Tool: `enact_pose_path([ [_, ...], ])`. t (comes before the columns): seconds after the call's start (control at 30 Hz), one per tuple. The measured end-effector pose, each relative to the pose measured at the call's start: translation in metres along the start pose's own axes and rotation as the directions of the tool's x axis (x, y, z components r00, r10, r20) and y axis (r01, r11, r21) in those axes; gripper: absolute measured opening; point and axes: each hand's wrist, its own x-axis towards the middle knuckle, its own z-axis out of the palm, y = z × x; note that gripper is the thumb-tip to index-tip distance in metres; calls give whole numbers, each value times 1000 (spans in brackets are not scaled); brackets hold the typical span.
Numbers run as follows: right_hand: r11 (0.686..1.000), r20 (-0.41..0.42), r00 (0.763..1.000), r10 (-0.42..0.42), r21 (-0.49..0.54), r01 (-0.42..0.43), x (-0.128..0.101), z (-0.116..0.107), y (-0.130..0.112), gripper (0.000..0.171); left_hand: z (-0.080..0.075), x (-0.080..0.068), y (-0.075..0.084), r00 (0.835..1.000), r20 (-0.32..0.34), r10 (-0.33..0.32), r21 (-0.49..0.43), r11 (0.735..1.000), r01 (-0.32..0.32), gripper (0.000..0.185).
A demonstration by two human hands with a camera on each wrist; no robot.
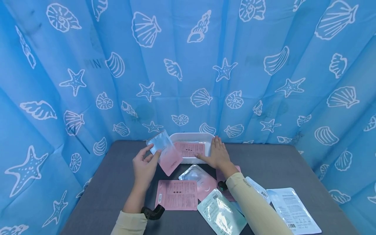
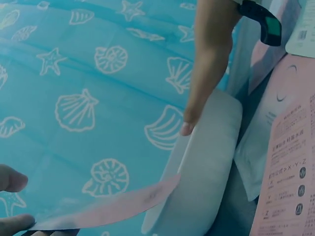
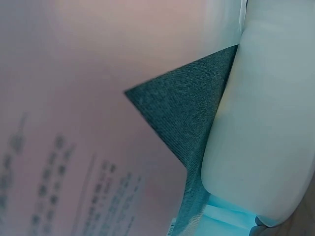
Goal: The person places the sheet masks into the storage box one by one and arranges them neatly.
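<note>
Pink and silvery foil, the sachet (image 1: 165, 151) is held above the table's far end, just left of the white tray (image 1: 205, 136), pinched by its lower edge between thumb and fingers of the left hand (image 1: 144, 167). It looks light, thin, floppy and slick (it bows in the left wrist view), so a hold at a sealed edge seems safest. The right hand (image 1: 218, 154) lies flat, fingers straight and together, on the tray's front rim. More sachets (image 1: 177, 194) lie flat on the grey felt-like table (image 1: 111, 182). Blue seashell cloth (image 1: 188, 65) walls the space closely.
</note>
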Motion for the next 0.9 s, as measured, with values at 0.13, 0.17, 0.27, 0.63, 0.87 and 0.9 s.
enact_pose_path([
  [0.13,1000,-1,1000,6,0,-6,-1,1,0,132,4,0,-2,998,-6,-56,-34,998,55,46],
  [0.17,1000,2,1000,7,-1,-7,0,1,0,132,4,-1,-2,998,-3,-69,-39,997,69,46],
  [0.27,1000,14,1000,9,-4,-9,0,1,0,132,6,-2,-3,995,5,-97,-50,994,97,50],
  [0.63,1000,6,1000,-2,-4,2,-2,-5,-3,130,18,0,-10,993,-24,-119,-101,988,116,53],
  [0.87,1000,12,1000,-1,-8,1,1,-2,-2,131,25,-1,-13,986,-12,-166,-84,983,164,51],
  [0.9,1000,10,1000,1,-9,-1,1,-1,-2,131,26,-1,-13,985,-4,-172,-82,982,171,51],
])
